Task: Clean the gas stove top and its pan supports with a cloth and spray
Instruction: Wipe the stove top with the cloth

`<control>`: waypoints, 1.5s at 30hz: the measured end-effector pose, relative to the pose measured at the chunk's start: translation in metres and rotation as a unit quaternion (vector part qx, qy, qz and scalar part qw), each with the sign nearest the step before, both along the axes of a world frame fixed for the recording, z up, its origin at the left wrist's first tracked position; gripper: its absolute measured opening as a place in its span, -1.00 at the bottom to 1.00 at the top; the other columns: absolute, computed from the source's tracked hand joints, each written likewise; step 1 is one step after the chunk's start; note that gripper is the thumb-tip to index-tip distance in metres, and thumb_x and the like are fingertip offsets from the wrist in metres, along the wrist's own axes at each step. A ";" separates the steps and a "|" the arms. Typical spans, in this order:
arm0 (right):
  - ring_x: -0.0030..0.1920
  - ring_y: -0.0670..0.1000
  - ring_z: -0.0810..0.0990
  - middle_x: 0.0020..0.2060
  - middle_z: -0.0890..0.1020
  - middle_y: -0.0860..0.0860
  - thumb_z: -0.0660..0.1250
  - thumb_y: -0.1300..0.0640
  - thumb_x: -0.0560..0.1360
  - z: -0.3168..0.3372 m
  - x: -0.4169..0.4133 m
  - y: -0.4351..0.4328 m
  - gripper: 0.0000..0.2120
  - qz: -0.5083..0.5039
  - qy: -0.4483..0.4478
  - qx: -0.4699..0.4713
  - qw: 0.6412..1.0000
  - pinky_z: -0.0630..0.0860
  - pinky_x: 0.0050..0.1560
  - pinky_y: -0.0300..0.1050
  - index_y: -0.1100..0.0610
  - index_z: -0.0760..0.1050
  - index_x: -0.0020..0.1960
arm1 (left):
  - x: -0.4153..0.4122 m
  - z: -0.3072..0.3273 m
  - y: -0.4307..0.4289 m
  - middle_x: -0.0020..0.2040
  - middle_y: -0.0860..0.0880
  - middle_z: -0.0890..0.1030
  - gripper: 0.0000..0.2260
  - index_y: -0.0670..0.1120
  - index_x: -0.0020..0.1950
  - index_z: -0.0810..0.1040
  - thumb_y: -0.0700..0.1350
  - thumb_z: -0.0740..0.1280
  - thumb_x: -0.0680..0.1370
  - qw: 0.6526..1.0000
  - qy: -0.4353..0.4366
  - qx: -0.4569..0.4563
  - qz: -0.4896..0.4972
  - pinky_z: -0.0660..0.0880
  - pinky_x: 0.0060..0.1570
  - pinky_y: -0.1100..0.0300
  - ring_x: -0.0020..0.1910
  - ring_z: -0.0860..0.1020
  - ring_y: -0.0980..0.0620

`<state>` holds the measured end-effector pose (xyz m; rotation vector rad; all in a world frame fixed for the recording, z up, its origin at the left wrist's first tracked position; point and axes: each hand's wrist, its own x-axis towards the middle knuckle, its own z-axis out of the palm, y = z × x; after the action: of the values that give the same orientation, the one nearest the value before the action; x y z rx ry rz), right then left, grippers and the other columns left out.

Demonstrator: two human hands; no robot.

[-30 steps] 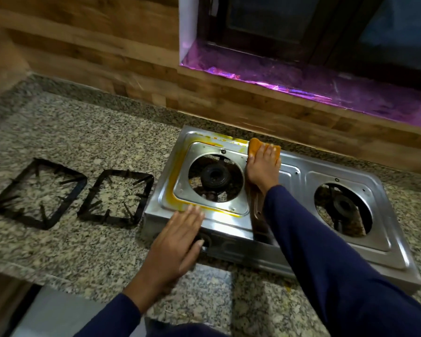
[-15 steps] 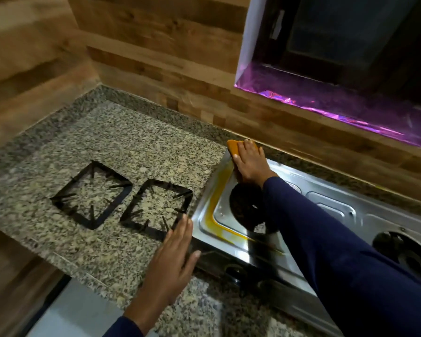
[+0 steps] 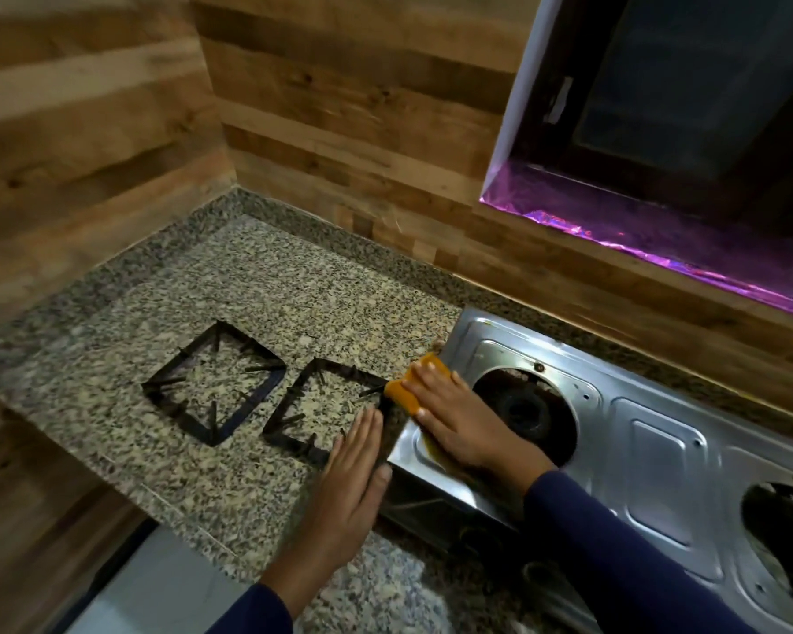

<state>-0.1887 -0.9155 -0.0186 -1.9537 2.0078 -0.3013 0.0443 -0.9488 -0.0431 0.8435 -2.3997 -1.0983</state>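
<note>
A steel two-burner gas stove (image 3: pixel 660 455) lies on the granite counter, its pan supports taken off. My right hand (image 3: pixel 458 418) presses an orange cloth (image 3: pixel 408 388) flat onto the stove's left rim, beside the left burner opening (image 3: pixel 527 411). A streak of yellow-brown grime shows just below the hand. My left hand (image 3: pixel 353 482) lies flat on the counter, fingers straight, against the stove's front-left corner. Two black square pan supports (image 3: pixel 216 382) (image 3: pixel 321 411) sit side by side on the counter left of the stove. No spray bottle is in view.
The granite counter (image 3: pixel 266 290) runs back to wood-panelled walls (image 3: pixel 339 107) at the left and rear. A recessed window ledge lined with purple foil (image 3: pixel 660 240) is above the stove. The counter's front edge (image 3: pixel 170 510) drops off at lower left. The right burner opening (image 3: pixel 783 537) is at the frame's right edge.
My right hand has dragged the cloth from the stove's back-left corner forward along its left edge. My left hand stays flat by the front-left corner. The view has swung left.
</note>
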 end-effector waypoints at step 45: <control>0.55 0.05 0.16 0.54 0.25 0.07 -0.12 -0.16 0.63 -0.011 0.062 0.210 -0.40 -0.497 0.100 -0.043 0.861 0.14 0.53 0.03 0.09 0.16 0.57 | -0.044 0.005 -0.031 0.59 0.19 0.00 -0.48 0.13 0.58 0.05 0.11 0.09 0.64 0.978 0.003 0.145 -0.150 0.00 0.57 0.06 0.57 -0.06 0.24</control>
<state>-0.1262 -0.7054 -0.0295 -0.8150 3.0328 -0.4210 -0.0002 -0.9795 -0.0379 0.5687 -2.4517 -1.5928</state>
